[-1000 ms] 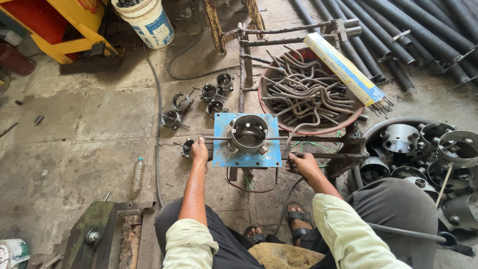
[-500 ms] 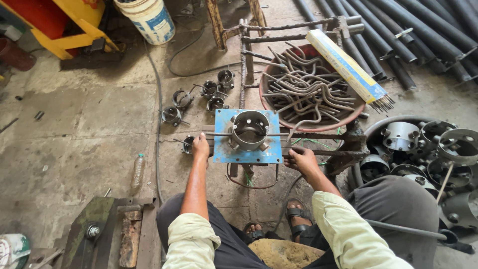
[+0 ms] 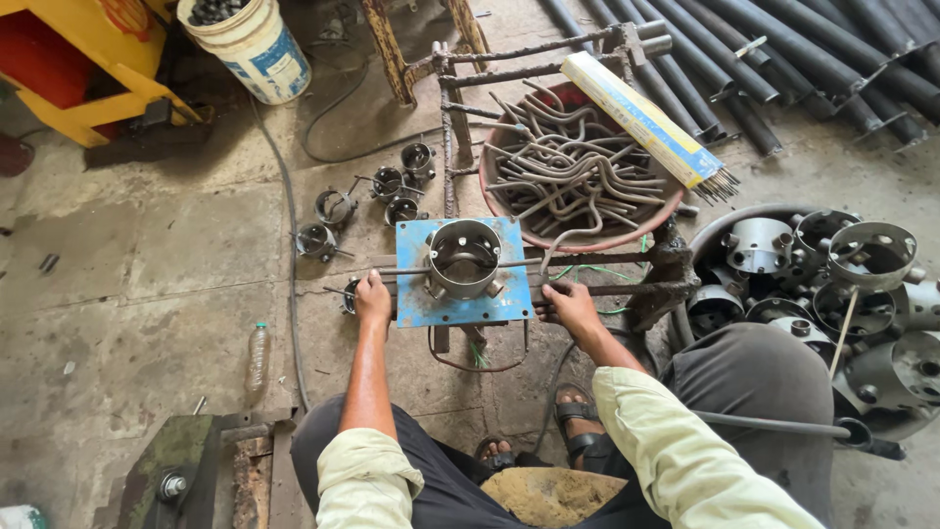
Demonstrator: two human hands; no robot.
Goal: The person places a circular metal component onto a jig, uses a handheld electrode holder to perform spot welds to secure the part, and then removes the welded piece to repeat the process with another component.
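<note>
Blue-painted metal plate (image 3: 416, 304), dull steel ring (image 3: 463, 257).

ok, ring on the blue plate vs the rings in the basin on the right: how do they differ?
The ring on the blue plate stands alone, upright, opening up, with thin rods running out to both sides; the basin rings are heaped, several tilted. The plate ring sits between the left hand and right hand; the basin rings lie apart from both hands. Both are grey metal cylinders with side bolts.
</note>
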